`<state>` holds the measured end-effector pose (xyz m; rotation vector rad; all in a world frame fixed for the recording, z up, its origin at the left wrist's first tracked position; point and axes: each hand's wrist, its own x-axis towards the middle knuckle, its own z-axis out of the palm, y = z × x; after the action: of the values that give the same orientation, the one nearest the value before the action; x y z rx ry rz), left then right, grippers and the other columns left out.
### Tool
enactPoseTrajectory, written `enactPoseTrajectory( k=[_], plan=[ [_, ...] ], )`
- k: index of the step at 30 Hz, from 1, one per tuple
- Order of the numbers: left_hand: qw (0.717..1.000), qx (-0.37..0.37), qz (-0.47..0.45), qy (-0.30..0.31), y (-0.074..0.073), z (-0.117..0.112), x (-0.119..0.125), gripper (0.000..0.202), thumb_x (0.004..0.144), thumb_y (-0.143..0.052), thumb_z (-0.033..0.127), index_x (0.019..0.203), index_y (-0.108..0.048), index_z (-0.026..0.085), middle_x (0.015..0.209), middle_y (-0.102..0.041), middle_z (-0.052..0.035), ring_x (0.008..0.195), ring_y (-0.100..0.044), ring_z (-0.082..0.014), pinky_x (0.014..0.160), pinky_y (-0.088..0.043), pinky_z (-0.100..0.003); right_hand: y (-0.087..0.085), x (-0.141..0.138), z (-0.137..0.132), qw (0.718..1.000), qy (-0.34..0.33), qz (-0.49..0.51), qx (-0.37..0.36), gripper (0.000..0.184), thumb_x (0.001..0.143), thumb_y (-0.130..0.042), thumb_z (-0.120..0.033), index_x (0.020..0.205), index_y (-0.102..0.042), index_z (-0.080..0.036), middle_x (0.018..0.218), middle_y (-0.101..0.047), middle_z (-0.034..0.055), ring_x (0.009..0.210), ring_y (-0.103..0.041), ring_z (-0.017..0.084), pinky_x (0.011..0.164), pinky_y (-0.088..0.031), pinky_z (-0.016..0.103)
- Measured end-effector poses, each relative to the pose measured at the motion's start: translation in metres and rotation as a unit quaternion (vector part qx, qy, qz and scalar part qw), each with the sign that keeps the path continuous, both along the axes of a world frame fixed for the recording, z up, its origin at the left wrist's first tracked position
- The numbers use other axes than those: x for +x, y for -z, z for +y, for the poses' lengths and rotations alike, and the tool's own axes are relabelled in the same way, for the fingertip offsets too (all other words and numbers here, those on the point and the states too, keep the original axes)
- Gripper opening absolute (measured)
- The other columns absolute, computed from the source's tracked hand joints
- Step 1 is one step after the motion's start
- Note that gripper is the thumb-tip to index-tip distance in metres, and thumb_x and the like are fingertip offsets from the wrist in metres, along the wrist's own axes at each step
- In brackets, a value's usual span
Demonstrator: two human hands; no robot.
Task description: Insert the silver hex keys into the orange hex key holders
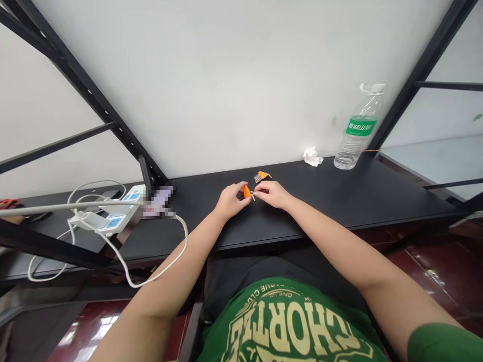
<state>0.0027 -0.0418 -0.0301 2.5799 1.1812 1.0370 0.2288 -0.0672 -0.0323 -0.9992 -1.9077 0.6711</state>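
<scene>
My left hand (229,200) is closed on a small orange plastic piece (246,191), pinched between thumb and fingers just above the black desk. Facing it, my right hand (275,194) pinches a thin silver metal piece (253,196) that meets or nearly meets the orange piece's right side; I cannot tell whether they are joined. Just behind my hands lies an orange comb-like piece (263,175) with a row of metal prongs on its left. The exact kind of these small parts is too small to make out.
The black desk (339,201) runs along a white wall. At the back right stand a clear bottle (358,128) with a green label and a crumpled tissue (313,156). To the left are a white power strip (119,211), a blurred-out purple item (157,202) and a looping white cable (184,236).
</scene>
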Motion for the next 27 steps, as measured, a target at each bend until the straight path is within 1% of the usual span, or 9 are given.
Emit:
enactPoseTrajectory(
  k=[3, 6, 10, 15, 18, 21, 23, 25, 27],
  plan=[
    [1.0, 0.006, 0.014, 0.003, 0.0, 0.0, 0.001, 0.045, 0.081, -0.074, 0.032, 0.125, -0.069, 0.022, 0.094, -0.075, -0.0025, 0.086, -0.071, -0.0211, 0.087, -0.058, -0.037, 0.0, 0.0, -0.002, 0.996, 0.004, -0.05, 0.072, 0.021, 0.095, -0.067, -0.034, 0.079, -0.066, -0.02, 0.078, -0.064, 0.0017, 0.07, -0.054, 0.016, 0.068, -0.042, 0.031],
    [1.0, 0.002, 0.019, 0.006, 0.001, 0.001, 0.0, 0.047, 0.08, -0.076, 0.032, 0.126, -0.069, 0.022, 0.095, -0.076, -0.003, 0.086, -0.071, -0.0215, 0.088, -0.059, -0.037, 0.0, -0.001, -0.005, 0.986, 0.003, -0.119, 0.117, 0.018, 0.095, -0.069, -0.03, 0.082, -0.065, -0.019, 0.083, -0.063, 0.0027, 0.072, -0.054, 0.016, 0.068, -0.041, 0.03],
    [1.0, -0.021, -0.008, 0.021, 0.004, 0.003, -0.003, 0.047, 0.081, -0.074, 0.037, 0.125, -0.07, 0.02, 0.099, -0.076, -0.0046, 0.089, -0.072, -0.0215, 0.09, -0.06, -0.037, -0.002, -0.003, -0.008, 0.965, 0.023, -0.216, 0.15, 0.018, 0.103, -0.061, -0.028, 0.091, -0.069, -0.017, 0.092, -0.064, 0.0061, 0.078, -0.056, 0.017, 0.069, -0.039, 0.03],
    [0.998, -0.051, -0.02, 0.031, 0.005, 0.004, -0.005, 0.049, 0.081, -0.073, 0.037, 0.127, -0.069, 0.019, 0.099, -0.076, -0.0042, 0.092, -0.072, -0.0215, 0.094, -0.06, -0.037, -0.006, -0.007, -0.015, 0.934, 0.041, -0.312, 0.17, 0.028, 0.108, -0.052, -0.03, 0.101, -0.074, -0.016, 0.101, -0.067, 0.0104, 0.076, -0.057, 0.018, 0.065, -0.036, 0.032],
    [0.998, -0.055, -0.007, 0.025, 0.004, 0.004, -0.005, 0.049, 0.082, -0.072, 0.037, 0.127, -0.068, 0.02, 0.099, -0.077, -0.0038, 0.093, -0.072, -0.0217, 0.094, -0.06, -0.037, -0.006, -0.009, -0.016, 0.934, 0.043, -0.315, 0.164, 0.029, 0.108, -0.051, -0.031, 0.103, -0.076, -0.016, 0.102, -0.067, 0.0105, 0.077, -0.058, 0.018, 0.066, -0.037, 0.032],
    [0.999, -0.045, 0.012, 0.012, 0.003, 0.003, -0.004, 0.048, 0.083, -0.072, 0.038, 0.128, -0.068, 0.021, 0.098, -0.076, -0.0035, 0.091, -0.072, -0.0215, 0.092, -0.059, -0.037, -0.007, -0.002, -0.011, 0.952, 0.04, -0.266, 0.144, 0.025, 0.106, -0.055, -0.029, 0.1, -0.076, -0.018, 0.101, -0.068, 0.0086, 0.084, -0.06, 0.018, 0.072, -0.041, 0.03],
    [0.999, -0.042, 0.022, -0.006, 0.001, 0.004, -0.004, 0.048, 0.083, -0.073, 0.038, 0.128, -0.067, 0.022, 0.098, -0.076, -0.0037, 0.089, -0.071, -0.0212, 0.091, -0.059, -0.037, -0.007, 0.008, -0.005, 0.96, 0.056, -0.243, 0.127, 0.02, 0.102, -0.057, -0.023, 0.096, -0.076, -0.019, 0.1, -0.068, 0.0083, 0.088, -0.061, 0.02, 0.077, -0.044, 0.031],
    [0.998, -0.048, 0.027, -0.025, 0.0, 0.004, -0.005, 0.05, 0.082, -0.074, 0.037, 0.129, -0.068, 0.022, 0.099, -0.075, -0.0042, 0.088, -0.071, -0.0211, 0.089, -0.059, -0.036, -0.007, 0.021, 0.002, 0.959, 0.079, -0.255, 0.098, 0.015, 0.096, -0.061, -0.017, 0.093, -0.076, -0.019, 0.101, -0.068, 0.0089, 0.091, -0.061, 0.022, 0.081, -0.045, 0.034],
    [0.997, -0.06, 0.028, -0.037, 0.0, 0.006, -0.006, 0.05, 0.081, -0.074, 0.037, 0.129, -0.068, 0.022, 0.1, -0.075, -0.0045, 0.087, -0.071, -0.0209, 0.089, -0.059, -0.036, -0.006, 0.032, 0.007, 0.95, 0.096, -0.289, 0.067, 0.013, 0.092, -0.064, -0.016, 0.09, -0.076, -0.02, 0.102, -0.068, 0.0095, 0.096, -0.061, 0.025, 0.085, -0.044, 0.037]
  ],
)
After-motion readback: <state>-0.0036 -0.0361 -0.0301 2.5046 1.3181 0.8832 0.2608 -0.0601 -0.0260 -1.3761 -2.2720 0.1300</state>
